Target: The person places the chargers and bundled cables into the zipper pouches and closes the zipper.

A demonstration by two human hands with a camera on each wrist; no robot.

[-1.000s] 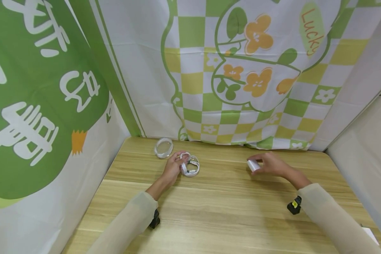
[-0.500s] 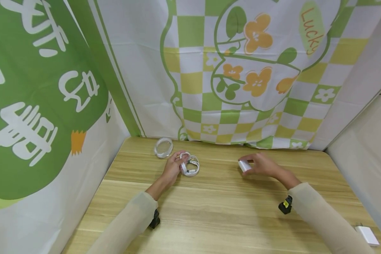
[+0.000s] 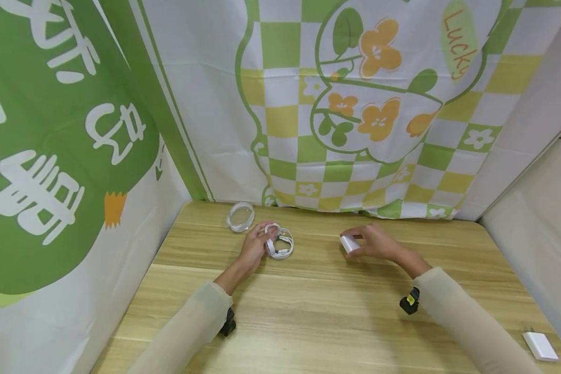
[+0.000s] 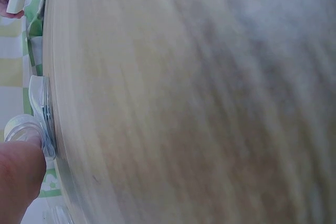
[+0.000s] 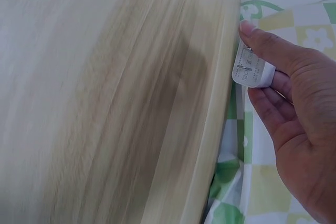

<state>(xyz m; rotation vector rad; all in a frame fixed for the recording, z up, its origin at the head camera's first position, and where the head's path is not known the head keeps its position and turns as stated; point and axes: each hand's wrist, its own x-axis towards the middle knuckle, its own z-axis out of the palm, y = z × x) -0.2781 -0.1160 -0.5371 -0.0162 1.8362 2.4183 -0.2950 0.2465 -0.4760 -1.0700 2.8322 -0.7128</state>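
Observation:
In the head view my left hand (image 3: pixel 254 248) grips a coiled white cable (image 3: pixel 282 246) at its left side, near the back of the table. The left wrist view shows a loop of the coiled cable (image 4: pixel 23 125) standing up around my thumb. To the right, my right hand (image 3: pixel 376 242) pinches a white charger plug (image 3: pixel 349 244) between thumb and fingers. Small print and metal prongs show on the charger plug (image 5: pixel 249 66) in the right wrist view. A gap of bare wood lies between the charger and the cable.
A clear, ring-shaped coil (image 3: pixel 240 217) lies at the back left of the wooden table (image 3: pixel 308 311). Near the right edge is a second white charger plug (image 3: pixel 539 346), its prongs pointing away. Printed curtains (image 3: pixel 280 124) hang close behind the table.
My right hand has moved left with the charger plug, closer to the coiled cable. As that arm shifted, the second charger came into full view. My left hand stays in place.

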